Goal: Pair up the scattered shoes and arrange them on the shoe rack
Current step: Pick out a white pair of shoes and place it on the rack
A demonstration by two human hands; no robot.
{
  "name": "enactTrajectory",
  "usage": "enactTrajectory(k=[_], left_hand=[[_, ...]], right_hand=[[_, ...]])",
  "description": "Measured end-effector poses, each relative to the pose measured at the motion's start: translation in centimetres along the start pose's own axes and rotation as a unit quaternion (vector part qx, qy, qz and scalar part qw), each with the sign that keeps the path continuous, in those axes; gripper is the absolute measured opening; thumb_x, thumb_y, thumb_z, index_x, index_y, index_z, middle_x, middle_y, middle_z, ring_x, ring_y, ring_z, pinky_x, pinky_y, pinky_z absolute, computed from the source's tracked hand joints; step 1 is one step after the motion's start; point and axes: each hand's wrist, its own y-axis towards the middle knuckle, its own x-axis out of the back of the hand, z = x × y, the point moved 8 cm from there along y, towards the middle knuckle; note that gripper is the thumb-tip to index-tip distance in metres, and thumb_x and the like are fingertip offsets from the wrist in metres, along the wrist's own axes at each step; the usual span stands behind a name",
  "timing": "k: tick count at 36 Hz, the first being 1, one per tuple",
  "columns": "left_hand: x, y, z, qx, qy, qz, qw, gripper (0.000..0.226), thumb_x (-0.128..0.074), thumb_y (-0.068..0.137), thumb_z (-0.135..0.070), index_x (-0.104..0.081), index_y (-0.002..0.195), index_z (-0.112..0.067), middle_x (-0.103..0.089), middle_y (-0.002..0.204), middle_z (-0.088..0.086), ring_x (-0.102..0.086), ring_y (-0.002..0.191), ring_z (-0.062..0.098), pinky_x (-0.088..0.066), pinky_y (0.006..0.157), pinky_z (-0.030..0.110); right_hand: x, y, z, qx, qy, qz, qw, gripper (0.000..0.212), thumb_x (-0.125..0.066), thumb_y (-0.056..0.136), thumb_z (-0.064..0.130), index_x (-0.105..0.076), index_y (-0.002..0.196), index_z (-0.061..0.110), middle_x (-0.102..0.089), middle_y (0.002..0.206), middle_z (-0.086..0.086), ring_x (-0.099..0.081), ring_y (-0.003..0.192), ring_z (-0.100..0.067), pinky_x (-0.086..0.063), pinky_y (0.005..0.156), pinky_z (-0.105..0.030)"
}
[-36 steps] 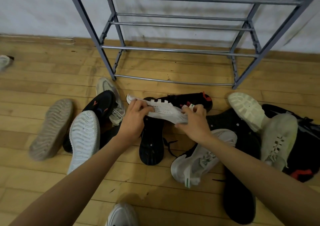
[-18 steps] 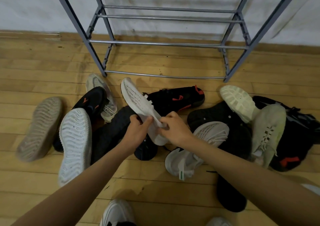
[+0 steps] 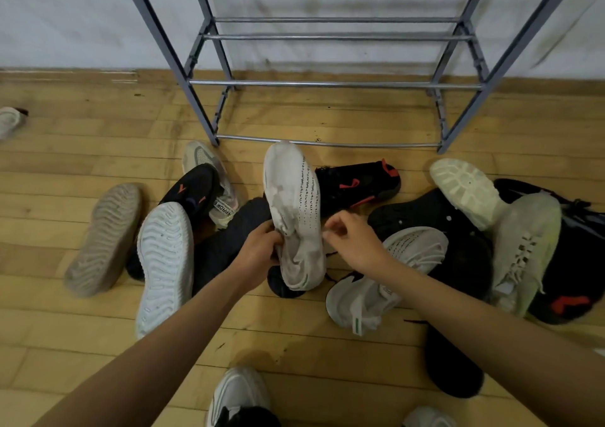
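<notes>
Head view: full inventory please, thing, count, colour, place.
shoe rack: 1, grey metal, empty, against the wall.
held shoe: 1, white knit, toe toward the rack, centre.
matching white shoe: 1, white with green tab, on the floor right of centre.
black shoe with red marks: 1, behind the held shoe.
upturned soles: 2, one white, one tan, left.
pale greenish shoes: 2, right pile.
other black shoes: several, overlapping, count unclear.
floor: wood planks.
left hand: grips the held shoe near its heel.
right hand: beside the shoe, fingers curled, contact unclear.
</notes>
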Motion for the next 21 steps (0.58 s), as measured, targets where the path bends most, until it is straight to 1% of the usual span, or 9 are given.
enactTrajectory(k=[1, 2, 4, 7, 10, 13, 16, 19, 21], left_hand=[[-0.3, -0.2, -0.2, -0.003, -0.004, 0.012, 1.0, 0.038, -0.033, 0.092, 0.007, -0.057, 0.117, -0.008, -0.064, 0.075, 0.003, -0.061, 0.063, 0.01, -0.051, 0.054, 0.021], [-0.6, -0.4, -0.4, -0.007, -0.007, 0.022, 1.0, 0.038, -0.033, 0.093, 0.007, -0.06, 0.114, -0.009, -0.068, 0.086, 0.007, -0.064, 0.077, 0.017, -0.055, 0.066, 0.026], [-1.1, -0.8, -0.7, -0.008, -0.032, 0.043, 0.999, 0.039, -0.033, 0.093, 0.008, -0.062, 0.111, -0.01, -0.068, 0.106, 0.012, -0.063, 0.101, 0.027, -0.053, 0.089, 0.037], [-1.9, -0.9, -1.2, -0.009, -0.056, 0.066, 0.996, 0.042, -0.033, 0.092, 0.011, -0.059, 0.12, -0.006, -0.065, 0.119, 0.017, -0.06, 0.113, 0.032, -0.048, 0.099, 0.044], [-2.9, -1.1, -1.6, -0.022, -0.051, 0.097, 0.994, 0.043, -0.036, 0.092, 0.011, -0.055, 0.128, -0.004, -0.063, 0.124, 0.018, -0.059, 0.114, 0.035, -0.05, 0.095, 0.046], [-3.9, -1.4, -1.8, -0.035, -0.052, 0.134, 0.989, 0.041, -0.039, 0.093, 0.009, -0.059, 0.123, -0.011, -0.068, 0.117, 0.01, -0.065, 0.107, 0.026, -0.056, 0.083, 0.035], [-4.5, -1.8, -1.6, -0.04, -0.027, 0.126, 0.991, 0.04, -0.039, 0.093, 0.011, -0.06, 0.119, -0.011, -0.07, 0.108, 0.005, -0.067, 0.098, 0.021, -0.057, 0.076, 0.028], [-4.9, -2.1, -1.1, -0.055, 0.026, 0.097, 0.993, 0.039, -0.041, 0.093, 0.012, -0.056, 0.124, -0.005, -0.069, 0.104, 0.004, -0.067, 0.093, 0.017, -0.058, 0.072, 0.024], [-5.8, -2.5, -0.8, -0.064, 0.047, 0.097, 0.992, 0.032, -0.044, 0.096, 0.003, -0.059, 0.122, -0.008, -0.07, 0.102, 0.002, -0.068, 0.093, 0.017, -0.058, 0.074, 0.025]], right_hand=[[0.3, 0.0, -0.1, -0.011, 0.011, -0.004, 1.0, 0.024, -0.056, 0.093, 0.024, -0.056, 0.114, 0.012, -0.053, 0.115, -0.003, -0.05, 0.097, -0.011, -0.037, 0.082, -0.021], [0.7, -0.1, -0.3, -0.021, 0.024, -0.007, 0.999, 0.027, -0.055, 0.094, 0.025, -0.054, 0.118, 0.012, -0.053, 0.119, -0.003, -0.048, 0.098, -0.009, -0.036, 0.083, -0.021], [1.3, -0.3, -0.3, -0.032, 0.049, -0.012, 0.998, 0.033, -0.052, 0.096, 0.028, -0.05, 0.125, 0.012, -0.052, 0.126, -0.003, -0.047, 0.1, -0.009, -0.035, 0.084, -0.021], [2.0, -0.8, -0.6, -0.045, 0.079, -0.009, 0.996, 0.04, -0.048, 0.097, 0.034, -0.044, 0.132, 0.016, -0.051, 0.13, 0.0, -0.048, 0.105, -0.009, -0.038, 0.088, -0.024], [2.5, -1.3, -1.0, -0.066, 0.142, -0.004, 0.988, 0.049, -0.048, 0.094, 0.045, -0.038, 0.137, 0.022, -0.052, 0.126, 0.003, -0.051, 0.114, -0.013, -0.043, 0.098, -0.033], [2.8, -1.9, -1.1, -0.067, 0.16, 0.017, 0.985, 0.068, -0.06, 0.087, 0.046, -0.028, 0.143, 0.024, -0.049, 0.131, 0.002, -0.05, 0.12, -0.018, -0.044, 0.103, -0.043], [2.7, -2.6, -0.8, -0.054, 0.121, 0.037, 0.991, 0.083, -0.069, 0.084, 0.031, -0.015, 0.148, 0.028, -0.043, 0.141, 0.0, -0.045, 0.126, -0.019, -0.043, 0.101, -0.038], [3.0, -3.3, -0.9, -0.046, 0.089, 0.01, 0.995, 0.074, -0.061, 0.088, 0.015, -0.017, 0.147, 0.024, -0.048, 0.137, -0.004, -0.051, 0.11, -0.014, -0.043, 0.086, -0.028], [4.0, -3.7, -1.7, -0.068, 0.091, -0.031, 0.993, 0.068, -0.056, 0.089, 0.009, -0.023, 0.146, 0.023, -0.051, 0.135, -0.005, -0.054, 0.104, -0.016, -0.041, 0.081, -0.026]])
